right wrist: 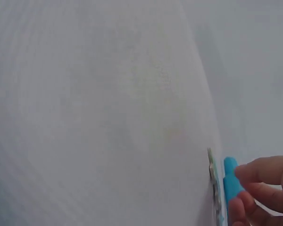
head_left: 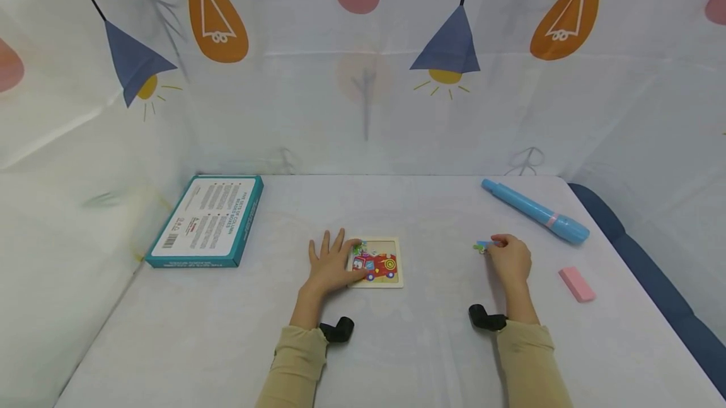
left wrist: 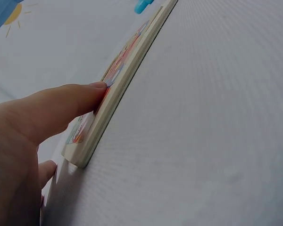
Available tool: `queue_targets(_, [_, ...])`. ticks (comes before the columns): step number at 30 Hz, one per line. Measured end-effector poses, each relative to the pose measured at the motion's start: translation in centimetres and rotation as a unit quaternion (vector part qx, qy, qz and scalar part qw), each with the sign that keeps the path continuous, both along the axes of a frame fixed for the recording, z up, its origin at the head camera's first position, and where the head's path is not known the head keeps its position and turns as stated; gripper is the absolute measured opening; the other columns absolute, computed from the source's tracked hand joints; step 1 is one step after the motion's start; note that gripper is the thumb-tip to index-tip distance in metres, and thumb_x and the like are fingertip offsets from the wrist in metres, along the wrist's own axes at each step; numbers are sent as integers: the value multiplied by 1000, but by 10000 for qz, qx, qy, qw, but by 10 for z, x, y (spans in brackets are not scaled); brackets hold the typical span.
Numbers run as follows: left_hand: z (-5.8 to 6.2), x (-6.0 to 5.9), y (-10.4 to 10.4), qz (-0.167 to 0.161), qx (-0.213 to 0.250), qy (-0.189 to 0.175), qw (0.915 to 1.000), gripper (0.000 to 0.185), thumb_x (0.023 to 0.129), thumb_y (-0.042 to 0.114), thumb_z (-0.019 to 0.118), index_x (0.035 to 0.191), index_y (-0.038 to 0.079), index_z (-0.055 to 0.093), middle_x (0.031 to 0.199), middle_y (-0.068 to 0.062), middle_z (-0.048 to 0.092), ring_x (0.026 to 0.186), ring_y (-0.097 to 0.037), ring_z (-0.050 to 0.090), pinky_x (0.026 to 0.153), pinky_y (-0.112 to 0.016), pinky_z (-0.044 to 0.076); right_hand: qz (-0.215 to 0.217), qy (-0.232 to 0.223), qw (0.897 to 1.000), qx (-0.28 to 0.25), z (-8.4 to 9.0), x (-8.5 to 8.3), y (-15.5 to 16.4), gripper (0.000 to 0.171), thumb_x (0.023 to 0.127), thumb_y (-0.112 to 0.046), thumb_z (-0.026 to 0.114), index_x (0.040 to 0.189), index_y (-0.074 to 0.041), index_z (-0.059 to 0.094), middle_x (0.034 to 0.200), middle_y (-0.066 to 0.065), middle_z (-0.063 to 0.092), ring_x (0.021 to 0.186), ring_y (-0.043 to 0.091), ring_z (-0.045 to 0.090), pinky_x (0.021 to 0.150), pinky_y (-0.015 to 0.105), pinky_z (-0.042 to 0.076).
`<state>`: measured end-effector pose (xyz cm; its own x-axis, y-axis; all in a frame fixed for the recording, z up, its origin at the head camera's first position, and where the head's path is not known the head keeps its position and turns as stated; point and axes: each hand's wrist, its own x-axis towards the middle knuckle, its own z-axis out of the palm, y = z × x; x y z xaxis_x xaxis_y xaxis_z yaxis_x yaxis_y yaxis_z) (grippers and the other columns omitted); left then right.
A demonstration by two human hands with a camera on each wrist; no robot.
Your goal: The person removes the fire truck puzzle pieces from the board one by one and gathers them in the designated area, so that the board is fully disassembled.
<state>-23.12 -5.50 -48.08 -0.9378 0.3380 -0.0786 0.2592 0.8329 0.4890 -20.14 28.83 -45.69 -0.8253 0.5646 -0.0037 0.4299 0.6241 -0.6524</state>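
Puzzle board: a small, near-square wooden tray lying flat on the white table, mid-table, just right of the left hand; its edges run about square to the table's near edge, with no marked long axis.
Picture: a red fire engine fills the lower part, lying lengthwise left to right; a bare wooden patch at upper right suggests some pieces are not yet in.
Left hand: fingers spread flat on the table, thumb pressing on the board's left edge, as the left wrist view shows.
Loose pieces: a blue one and a greenish one, well apart from the board to its right.
Right hand: fingertips pinch the blue piece, on edge in the right wrist view.
Progress: by my reading mostly assembled, a few pieces left.
Around: teal box far left, blue pen-like tool and pink block right.
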Motion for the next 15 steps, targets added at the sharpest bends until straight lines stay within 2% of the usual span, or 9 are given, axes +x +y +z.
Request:
queue_targets(4, [0,0,0,14,-13,-44,10000,81,76,55,63,144,22,33,155,-10,17,143,-39,3,108,-63,-6,118,282,9986,-438,6,-3,-14,31,87,-16,56,112,0,62,102,19,60,91,29,53,69,28,36])
queue_targets(9, [-1,0,0,25,-154,-99,9998,87,77,57,61,146,18,27,156,-8,15,144,-37,1,109,-61,-8,544,531,9939,-795,9,-6,-41,30,88,-16,57,113,-1,62,107,19,62,97,30,59,71,24,42])
queue_targets(15, [-1,0,1,4,-228,-56,9997,87,76,57,61,146,16,28,156,-8,17,143,-38,2,109,-62,-6,1038,560,9884,-958,8,-12,-80,28,86,-16,59,110,-3,63,105,17,63,97,30,60,82,37,47])
